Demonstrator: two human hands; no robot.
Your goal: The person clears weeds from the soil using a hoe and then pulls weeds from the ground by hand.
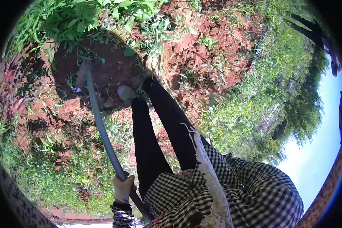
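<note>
My left hand [123, 187], in a pale glove with a black-and-white striped cuff, is wrapped around the long handle of a hoe [102, 127]. From that grip the grey handle curves up to the hoe's head [82, 75], which is down at the shaded red soil [106, 62] among weeds. Below the hand, the handle runs on towards my checked clothing [186, 193]. My right sleeve [269, 186] is bent at the lower right; I cannot make out the right hand. A pale shoe [125, 92] shows at the end of one black trouser leg, close to the hoe's head.
Leafy green plants [78, 19] grow at the upper left, beyond the hoe. Weeds and bare red clods [212, 45] spread to the right of my feet. A white fringed cloth [209, 176] hangs across my front. Trees [304, 106] stand at the right edge.
</note>
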